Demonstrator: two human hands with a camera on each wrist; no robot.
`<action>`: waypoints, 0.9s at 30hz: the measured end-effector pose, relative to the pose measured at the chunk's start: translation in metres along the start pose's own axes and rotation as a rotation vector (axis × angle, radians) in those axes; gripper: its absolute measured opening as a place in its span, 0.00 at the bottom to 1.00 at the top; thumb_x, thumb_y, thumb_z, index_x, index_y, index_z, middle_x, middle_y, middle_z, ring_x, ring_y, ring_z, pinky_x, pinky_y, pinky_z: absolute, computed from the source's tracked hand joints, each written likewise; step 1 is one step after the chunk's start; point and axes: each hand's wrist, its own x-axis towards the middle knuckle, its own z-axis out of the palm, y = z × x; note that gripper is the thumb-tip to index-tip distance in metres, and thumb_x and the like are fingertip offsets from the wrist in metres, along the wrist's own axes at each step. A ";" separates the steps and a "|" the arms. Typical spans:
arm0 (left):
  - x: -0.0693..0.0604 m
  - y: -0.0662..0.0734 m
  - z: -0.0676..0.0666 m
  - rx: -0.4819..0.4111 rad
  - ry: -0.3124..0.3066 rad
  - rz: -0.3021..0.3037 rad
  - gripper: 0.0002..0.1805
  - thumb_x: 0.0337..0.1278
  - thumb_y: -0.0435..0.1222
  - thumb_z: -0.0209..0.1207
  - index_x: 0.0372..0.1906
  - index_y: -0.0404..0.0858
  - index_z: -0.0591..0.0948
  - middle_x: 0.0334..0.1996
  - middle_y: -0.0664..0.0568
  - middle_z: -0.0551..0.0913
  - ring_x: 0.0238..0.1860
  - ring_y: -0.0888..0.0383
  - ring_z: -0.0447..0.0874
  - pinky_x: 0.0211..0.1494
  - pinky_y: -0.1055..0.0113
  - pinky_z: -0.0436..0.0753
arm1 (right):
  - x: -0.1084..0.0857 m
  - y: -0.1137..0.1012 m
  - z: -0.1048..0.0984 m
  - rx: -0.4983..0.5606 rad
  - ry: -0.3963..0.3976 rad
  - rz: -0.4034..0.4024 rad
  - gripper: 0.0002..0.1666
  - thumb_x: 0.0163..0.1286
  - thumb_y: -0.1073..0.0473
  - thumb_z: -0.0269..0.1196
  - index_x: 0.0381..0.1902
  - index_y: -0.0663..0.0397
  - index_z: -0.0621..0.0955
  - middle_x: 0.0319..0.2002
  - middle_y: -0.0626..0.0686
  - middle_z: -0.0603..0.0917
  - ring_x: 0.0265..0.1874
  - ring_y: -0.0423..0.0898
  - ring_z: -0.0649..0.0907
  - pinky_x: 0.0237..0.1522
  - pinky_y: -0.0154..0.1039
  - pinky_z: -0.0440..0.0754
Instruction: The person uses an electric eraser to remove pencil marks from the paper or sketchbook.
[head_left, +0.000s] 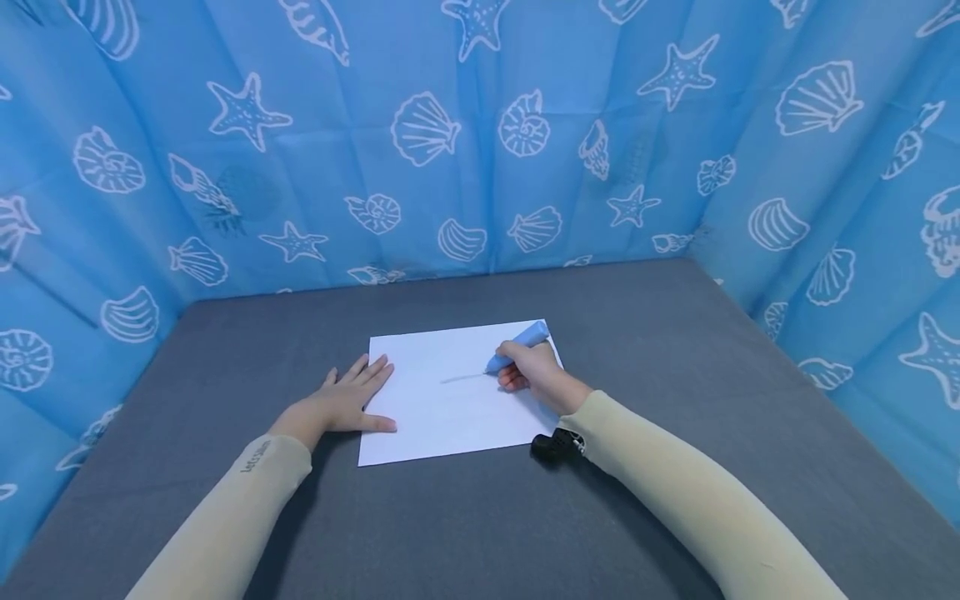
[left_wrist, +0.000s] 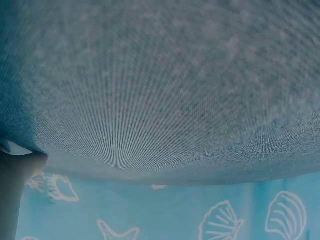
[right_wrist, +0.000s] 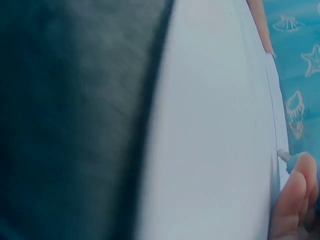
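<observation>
A white sheet of paper (head_left: pixel 427 417) lies on the dark grey cloth. My left hand (head_left: pixel 348 402) rests flat on its left edge, fingers and thumb spread. Near the sheet's right side, my right hand (head_left: pixel 531 367) grips a thick blue pen (head_left: pixel 534 333), tilted with its narrow pale tip down toward the paper. A thin greyish line runs left from the tip; I cannot tell whether it is a mark or a shadow. In the right wrist view, curled fingers (right_wrist: pixel 292 197) hold the pen (right_wrist: pixel 285 156) by the sheet. The left wrist view catches only a dark edge of the left hand (left_wrist: pixel 22 167).
Grey cloth (head_left: pixel 450 533) covers the table around the paper. Blue curtains (head_left: pixel 337 150) with white shells and starfish hang behind and along both sides. A small black device (head_left: pixel 553 447) sits under the right wrist, by the sheet's lower right corner.
</observation>
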 end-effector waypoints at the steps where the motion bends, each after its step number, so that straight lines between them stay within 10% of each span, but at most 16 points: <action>1: 0.000 0.000 0.000 -0.001 0.003 0.003 0.63 0.47 0.75 0.51 0.78 0.40 0.44 0.78 0.45 0.37 0.76 0.41 0.27 0.67 0.31 0.32 | 0.000 0.000 0.000 -0.001 0.000 -0.001 0.12 0.64 0.62 0.58 0.28 0.69 0.81 0.13 0.53 0.77 0.11 0.40 0.76 0.17 0.31 0.78; 27: -0.001 0.004 -0.002 -0.002 0.005 0.006 0.60 0.51 0.69 0.56 0.78 0.37 0.46 0.78 0.43 0.39 0.75 0.38 0.30 0.67 0.30 0.34 | 0.000 0.001 0.002 0.001 0.020 0.008 0.12 0.64 0.62 0.58 0.28 0.68 0.80 0.13 0.53 0.77 0.11 0.40 0.76 0.17 0.31 0.77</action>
